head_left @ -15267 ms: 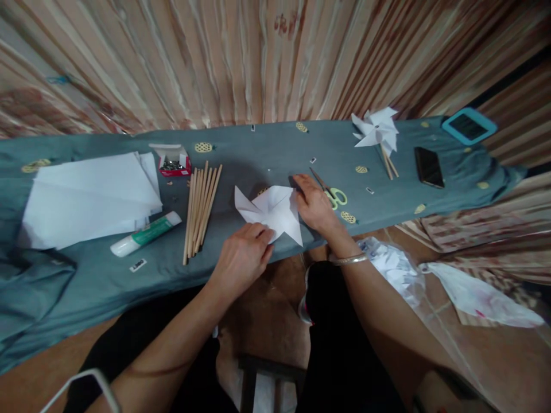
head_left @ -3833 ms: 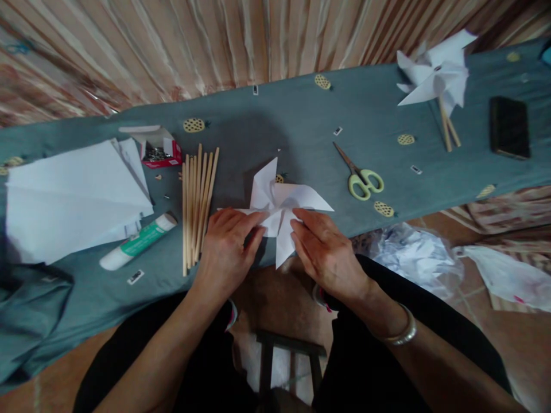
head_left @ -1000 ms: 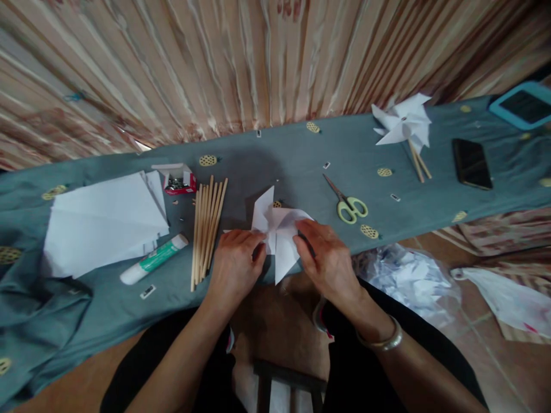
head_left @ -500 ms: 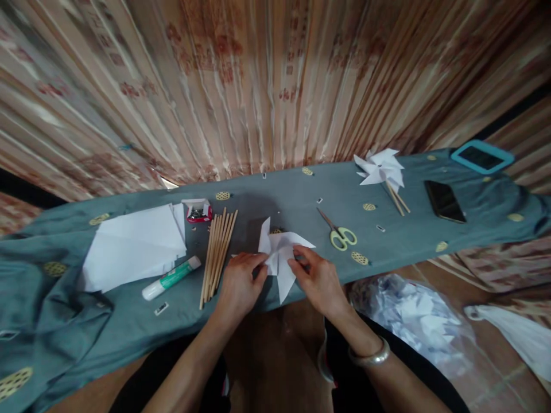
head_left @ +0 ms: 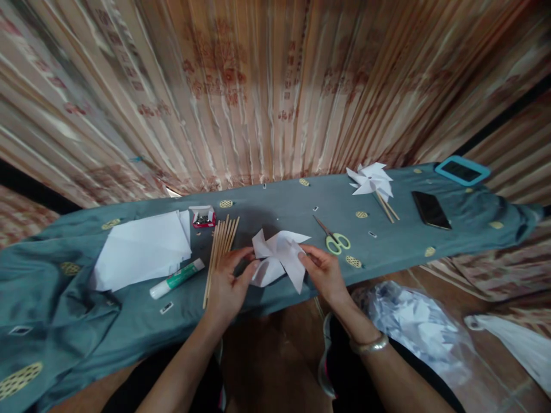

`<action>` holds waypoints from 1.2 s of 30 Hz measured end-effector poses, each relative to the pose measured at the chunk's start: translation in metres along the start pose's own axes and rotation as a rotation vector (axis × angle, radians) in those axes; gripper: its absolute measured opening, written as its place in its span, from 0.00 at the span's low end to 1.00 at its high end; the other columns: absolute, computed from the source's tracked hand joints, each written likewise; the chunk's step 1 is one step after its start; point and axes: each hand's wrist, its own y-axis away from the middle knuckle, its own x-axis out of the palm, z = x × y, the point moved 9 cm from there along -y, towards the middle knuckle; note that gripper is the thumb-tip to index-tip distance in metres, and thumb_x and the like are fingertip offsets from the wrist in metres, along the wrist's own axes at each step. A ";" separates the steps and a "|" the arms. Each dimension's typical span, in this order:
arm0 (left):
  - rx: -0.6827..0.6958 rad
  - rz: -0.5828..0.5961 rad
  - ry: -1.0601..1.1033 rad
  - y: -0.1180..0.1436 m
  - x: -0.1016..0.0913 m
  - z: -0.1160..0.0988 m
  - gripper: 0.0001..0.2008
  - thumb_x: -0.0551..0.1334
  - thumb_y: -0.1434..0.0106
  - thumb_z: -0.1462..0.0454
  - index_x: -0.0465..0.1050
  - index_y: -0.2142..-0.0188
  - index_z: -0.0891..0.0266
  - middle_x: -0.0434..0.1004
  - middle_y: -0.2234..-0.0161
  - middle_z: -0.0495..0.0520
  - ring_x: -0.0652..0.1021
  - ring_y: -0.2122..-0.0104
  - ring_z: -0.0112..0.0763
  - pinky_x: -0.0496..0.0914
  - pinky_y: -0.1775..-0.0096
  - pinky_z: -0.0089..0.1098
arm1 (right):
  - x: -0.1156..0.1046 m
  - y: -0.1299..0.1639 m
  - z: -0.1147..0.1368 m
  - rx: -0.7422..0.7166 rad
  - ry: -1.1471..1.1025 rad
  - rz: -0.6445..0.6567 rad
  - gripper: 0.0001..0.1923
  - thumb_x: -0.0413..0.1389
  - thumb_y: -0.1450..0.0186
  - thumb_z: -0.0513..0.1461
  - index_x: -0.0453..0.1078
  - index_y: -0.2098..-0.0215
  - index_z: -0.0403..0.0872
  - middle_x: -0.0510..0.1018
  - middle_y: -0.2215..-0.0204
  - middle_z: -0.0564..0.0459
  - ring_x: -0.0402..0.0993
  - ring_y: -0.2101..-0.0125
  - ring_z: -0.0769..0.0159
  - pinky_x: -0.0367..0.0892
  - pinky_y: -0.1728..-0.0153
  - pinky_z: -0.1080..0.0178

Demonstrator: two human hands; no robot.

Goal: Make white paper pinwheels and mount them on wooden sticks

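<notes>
A white paper pinwheel (head_left: pixel 279 258), folded into pointed vanes, is lifted a little above the teal cloth of the table (head_left: pixel 275 209). My left hand (head_left: pixel 226 281) pinches its left side and my right hand (head_left: pixel 325 274) grips its right side; both hands hold it near the table's front edge. Just left of my left hand lies a bundle of wooden sticks (head_left: pixel 220 248). Yellow-handled scissors (head_left: pixel 332 238) rest just beyond my right hand.
A stack of white paper sheets (head_left: pixel 144 246), a glue stick (head_left: pixel 177 278) and a small red box of pins (head_left: pixel 203 217) lie at the left. A finished pinwheel on sticks (head_left: pixel 373 182), a black phone (head_left: pixel 430 209) and a blue-cased device (head_left: pixel 462 170) sit at the right. A plastic bag of paper scraps (head_left: pixel 413 327) lies on the floor.
The folded pinwheel has come up off the cloth between both hands. The camera has tilted upward, so the table sits lower and smaller in view.
</notes>
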 end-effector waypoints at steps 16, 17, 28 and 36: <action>-0.602 0.204 0.988 0.043 0.043 0.008 0.19 0.75 0.55 0.55 0.78 0.67 0.65 0.83 0.66 0.58 0.82 0.62 0.42 0.74 0.53 0.41 | 0.009 0.022 0.052 -0.118 -0.058 0.077 0.11 0.61 0.39 0.44 0.80 0.60 0.51 0.85 0.66 0.52 0.78 0.71 0.65 0.73 0.71 0.64; -0.598 0.181 0.984 0.043 0.040 0.008 0.20 0.75 0.56 0.57 0.78 0.67 0.65 0.83 0.66 0.58 0.82 0.63 0.42 0.74 0.54 0.41 | 0.010 0.024 0.056 -0.165 -0.004 0.090 0.11 0.60 0.38 0.43 0.80 0.59 0.52 0.85 0.63 0.52 0.79 0.68 0.65 0.74 0.67 0.62; -0.572 -0.022 0.792 0.044 0.032 0.029 0.21 0.76 0.57 0.64 0.78 0.62 0.64 0.83 0.65 0.53 0.82 0.66 0.37 0.76 0.59 0.36 | 0.027 0.039 0.075 -0.414 0.213 0.199 0.13 0.55 0.34 0.37 0.77 0.53 0.52 0.82 0.53 0.51 0.78 0.52 0.63 0.73 0.50 0.55; -0.581 -0.004 0.832 0.040 0.033 0.026 0.17 0.75 0.57 0.64 0.78 0.67 0.66 0.83 0.68 0.54 0.82 0.67 0.38 0.76 0.59 0.38 | 0.027 0.036 0.067 -0.357 0.229 0.215 0.11 0.57 0.35 0.40 0.78 0.55 0.53 0.82 0.54 0.51 0.78 0.53 0.61 0.74 0.52 0.54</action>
